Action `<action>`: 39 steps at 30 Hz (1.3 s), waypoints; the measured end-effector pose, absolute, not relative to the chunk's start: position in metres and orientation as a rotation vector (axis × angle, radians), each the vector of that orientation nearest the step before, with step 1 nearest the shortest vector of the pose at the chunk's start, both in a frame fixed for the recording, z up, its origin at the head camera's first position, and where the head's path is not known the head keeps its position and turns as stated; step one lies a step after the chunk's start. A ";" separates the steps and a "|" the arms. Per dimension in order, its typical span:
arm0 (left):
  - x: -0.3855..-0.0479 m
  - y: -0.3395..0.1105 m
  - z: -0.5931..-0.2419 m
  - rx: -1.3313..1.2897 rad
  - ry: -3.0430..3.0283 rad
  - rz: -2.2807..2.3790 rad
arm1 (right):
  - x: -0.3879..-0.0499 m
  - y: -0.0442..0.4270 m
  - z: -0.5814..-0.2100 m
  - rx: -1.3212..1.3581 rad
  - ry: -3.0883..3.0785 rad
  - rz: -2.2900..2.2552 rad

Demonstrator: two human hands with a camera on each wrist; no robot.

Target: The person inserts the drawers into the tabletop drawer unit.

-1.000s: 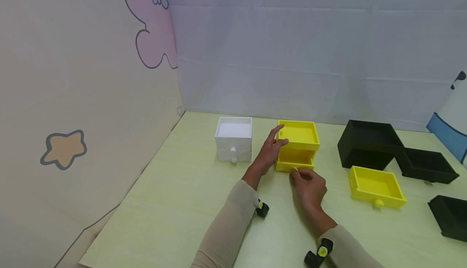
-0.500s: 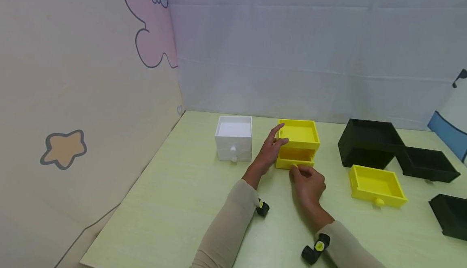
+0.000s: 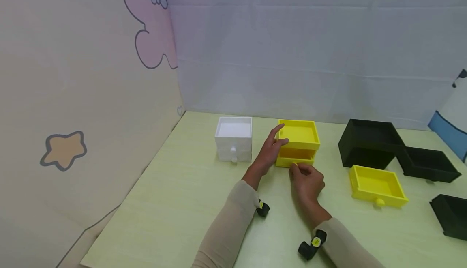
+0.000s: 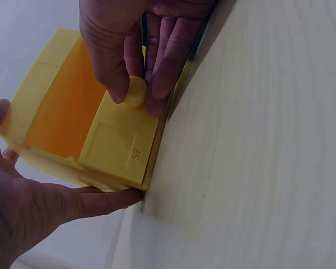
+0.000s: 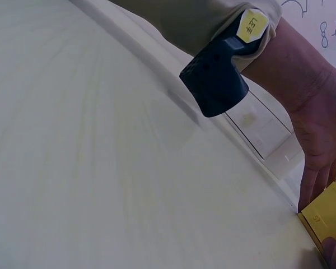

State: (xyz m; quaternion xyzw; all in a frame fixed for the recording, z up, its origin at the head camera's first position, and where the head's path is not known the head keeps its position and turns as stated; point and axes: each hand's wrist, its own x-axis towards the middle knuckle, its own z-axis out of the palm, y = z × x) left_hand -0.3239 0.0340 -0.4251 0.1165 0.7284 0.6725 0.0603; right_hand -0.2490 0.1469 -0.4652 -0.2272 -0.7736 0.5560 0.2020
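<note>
A small yellow drawer cabinet (image 3: pixel 300 135) stands near the back of the table. Its upper bay is vacant, while a lower yellow drawer (image 4: pixel 115 137) marked 57 sits in the bottom bay. My left hand (image 3: pixel 268 151) holds the cabinet's left side, with the thumb over the top front edge and the fingers along the side wall. My right hand (image 3: pixel 308 183) pinches the drawer's round knob (image 4: pixel 135 92) between thumb and fingers. The right wrist view shows only part of the drawer front (image 5: pixel 325 216) at its lower right edge.
A white drawer cabinet (image 3: pixel 233 148) stands left of the yellow one. To the right are a loose yellow drawer (image 3: pixel 377 181), a black cabinet (image 3: pixel 368 142), a black drawer (image 3: pixel 425 164) beside it and another black drawer (image 3: pixel 452 217). A wall rises behind the table.
The lower yellow drawer has slid a little further into the cabinet, with my right hand moving forward on its knob. My left hand has stayed in place.
</note>
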 end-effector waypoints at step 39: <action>-0.324 0.032 -0.428 0.397 2.218 2.005 | -0.195 0.183 -0.448 -0.632 -2.109 1.689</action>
